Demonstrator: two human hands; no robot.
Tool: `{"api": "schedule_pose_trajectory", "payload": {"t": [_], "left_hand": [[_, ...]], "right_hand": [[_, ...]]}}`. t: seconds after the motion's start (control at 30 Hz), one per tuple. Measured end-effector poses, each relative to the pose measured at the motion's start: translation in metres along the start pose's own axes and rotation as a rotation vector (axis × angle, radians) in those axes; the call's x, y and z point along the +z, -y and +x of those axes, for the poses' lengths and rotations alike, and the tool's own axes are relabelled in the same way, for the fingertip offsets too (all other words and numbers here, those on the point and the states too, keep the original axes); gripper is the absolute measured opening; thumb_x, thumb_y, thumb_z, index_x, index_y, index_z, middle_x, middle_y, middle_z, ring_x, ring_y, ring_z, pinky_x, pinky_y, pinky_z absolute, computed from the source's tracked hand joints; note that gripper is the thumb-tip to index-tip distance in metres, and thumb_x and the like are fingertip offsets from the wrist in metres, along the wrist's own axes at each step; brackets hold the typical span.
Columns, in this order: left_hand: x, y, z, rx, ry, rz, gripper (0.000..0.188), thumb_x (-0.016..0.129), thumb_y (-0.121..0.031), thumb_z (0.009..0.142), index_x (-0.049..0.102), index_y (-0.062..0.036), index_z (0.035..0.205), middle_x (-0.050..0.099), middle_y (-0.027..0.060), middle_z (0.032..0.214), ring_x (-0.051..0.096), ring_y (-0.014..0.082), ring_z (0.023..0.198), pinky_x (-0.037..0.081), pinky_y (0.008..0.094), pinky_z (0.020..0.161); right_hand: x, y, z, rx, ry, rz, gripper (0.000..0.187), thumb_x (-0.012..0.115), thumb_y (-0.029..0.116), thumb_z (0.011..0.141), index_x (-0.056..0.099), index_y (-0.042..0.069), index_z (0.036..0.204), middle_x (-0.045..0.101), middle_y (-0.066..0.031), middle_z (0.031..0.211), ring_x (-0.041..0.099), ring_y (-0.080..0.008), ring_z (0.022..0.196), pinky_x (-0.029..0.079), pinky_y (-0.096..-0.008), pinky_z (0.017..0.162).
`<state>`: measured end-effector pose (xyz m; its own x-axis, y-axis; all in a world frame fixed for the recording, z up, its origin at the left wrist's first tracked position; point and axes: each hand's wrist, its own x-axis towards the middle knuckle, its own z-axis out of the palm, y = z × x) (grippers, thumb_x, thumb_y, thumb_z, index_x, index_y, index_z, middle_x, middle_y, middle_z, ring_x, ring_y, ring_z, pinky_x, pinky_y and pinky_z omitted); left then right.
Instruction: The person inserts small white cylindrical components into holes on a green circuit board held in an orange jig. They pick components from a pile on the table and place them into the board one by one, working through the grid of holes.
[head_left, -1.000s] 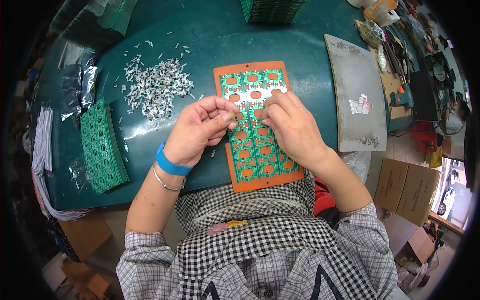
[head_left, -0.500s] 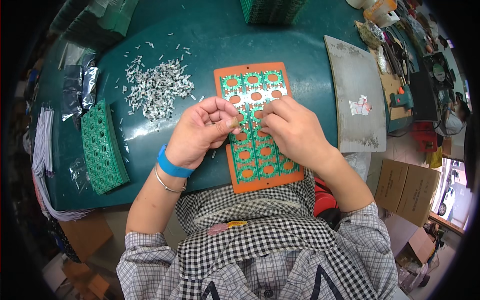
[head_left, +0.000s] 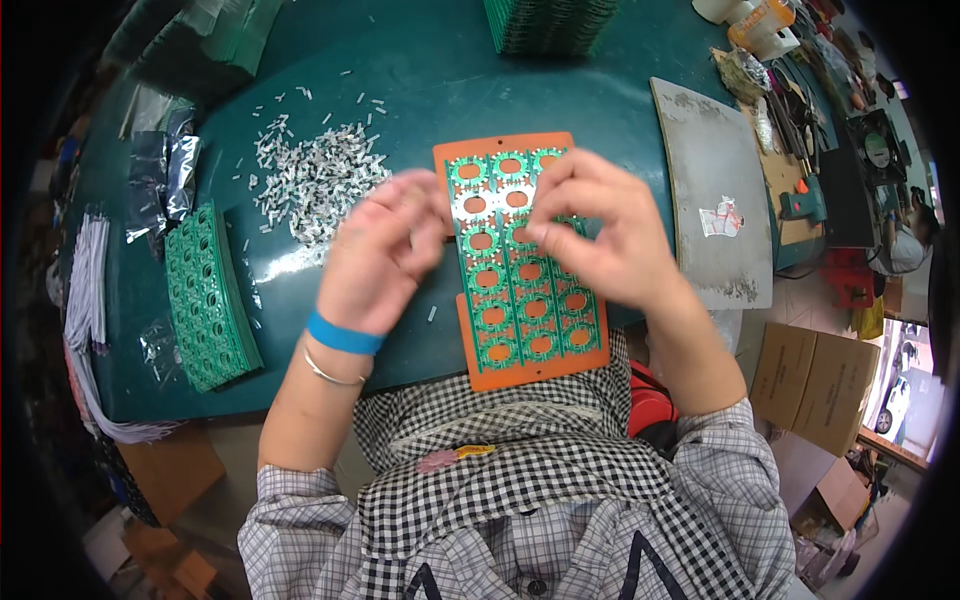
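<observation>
A green circuit board panel with rows of oval cut-outs lies on an orange fixture plate at the table's near edge. Above its right side hangs my right hand, thumb and fingertips drawn together in a pinch; what they hold, if anything, is too small to make out. My left hand, with a blue band at the wrist, is off the panel's left side, its fingers curled and smeared by motion. Just beyond that hand spreads a heap of small white-and-clear parts.
A stack of green panels stands at left, beside white cables and a dark silvery bag. More stacked boards sit at the back. At right lie a grey board and a glue gun; cardboard boxes stand below.
My left hand has pulled away from the panel, leftward toward the heap of small parts. My right hand has lifted slightly and stays over the panel.
</observation>
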<state>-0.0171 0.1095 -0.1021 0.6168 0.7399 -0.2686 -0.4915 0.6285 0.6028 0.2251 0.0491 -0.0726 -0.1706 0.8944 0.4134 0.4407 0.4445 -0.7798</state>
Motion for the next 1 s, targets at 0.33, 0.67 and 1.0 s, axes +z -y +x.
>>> {"api": "schedule_pose_trajectory", "payload": {"t": [0.33, 0.67, 1.0], "left_hand": [[-0.023, -0.02, 0.004, 0.151, -0.055, -0.066, 0.027, 0.048, 0.003, 0.099, 0.05, 0.0063, 0.126, 0.053, 0.0246, 0.135, 0.058, 0.031, 0.122, 0.056, 0.0308, 0.096], [0.002, -0.01, 0.002, 0.129, -0.099, -0.007, 0.03, 0.048, -0.001, 0.1, 0.05, 0.0093, 0.128, 0.053, 0.0254, 0.136, 0.058, 0.0327, 0.123, 0.056, 0.0353, 0.098], [-0.011, -0.008, -0.001, 0.011, 0.094, 0.136, 0.022, 0.056, -0.01, 0.1, 0.06, 0.0008, 0.119, 0.067, 0.014, 0.109, 0.064, 0.0164, 0.082, 0.054, 0.0227, 0.072]], "right_hand": [[-0.001, -0.036, -0.001, 0.069, 0.132, -0.218, 0.01, 0.072, 0.003, 0.078, 0.063, 0.002, 0.08, 0.059, -0.0069, 0.092, 0.059, -0.0256, 0.089, 0.051, -0.037, 0.074], [-0.002, -0.035, -0.002, 0.081, 0.154, -0.184, 0.01, 0.072, 0.003, 0.078, 0.063, 0.002, 0.081, 0.059, -0.0074, 0.093, 0.059, -0.027, 0.093, 0.05, -0.0382, 0.078], [-0.004, -0.035, -0.001, 0.034, 0.185, -0.238, 0.012, 0.074, 0.004, 0.077, 0.064, 0.002, 0.083, 0.059, -0.0085, 0.096, 0.059, -0.0288, 0.095, 0.05, -0.0394, 0.079]]}}
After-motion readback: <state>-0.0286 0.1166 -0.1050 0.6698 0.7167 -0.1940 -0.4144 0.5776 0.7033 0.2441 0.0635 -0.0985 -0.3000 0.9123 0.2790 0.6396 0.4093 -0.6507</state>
